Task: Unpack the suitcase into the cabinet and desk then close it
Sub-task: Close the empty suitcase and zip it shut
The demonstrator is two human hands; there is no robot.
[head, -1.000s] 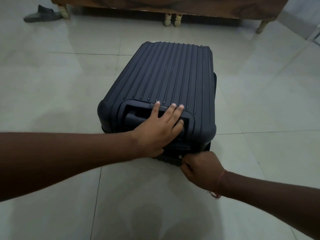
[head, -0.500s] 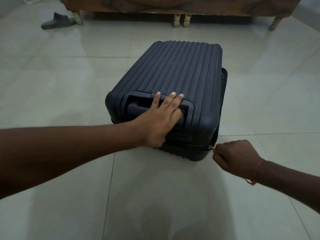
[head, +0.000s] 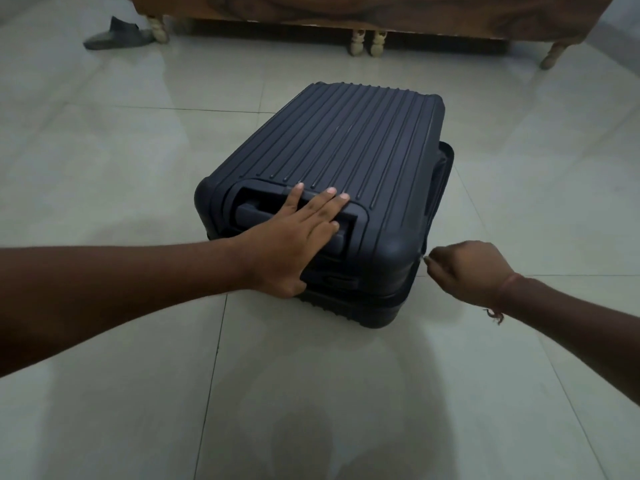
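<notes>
Suitcase lies flat on our tiled floor, lid down. Our left hand presses straight fingers on its recessed handle. Our right hand pinches the zipper pull at the near right corner.

The right hand curls over whatever it pinches at the suitcase corner; only a pale speck shows, too small to name. The left hand covers much of the handle. Beyond both hands, the picture's top edge cuts off the wooden furniture. Both arms run out of frame.
</notes>
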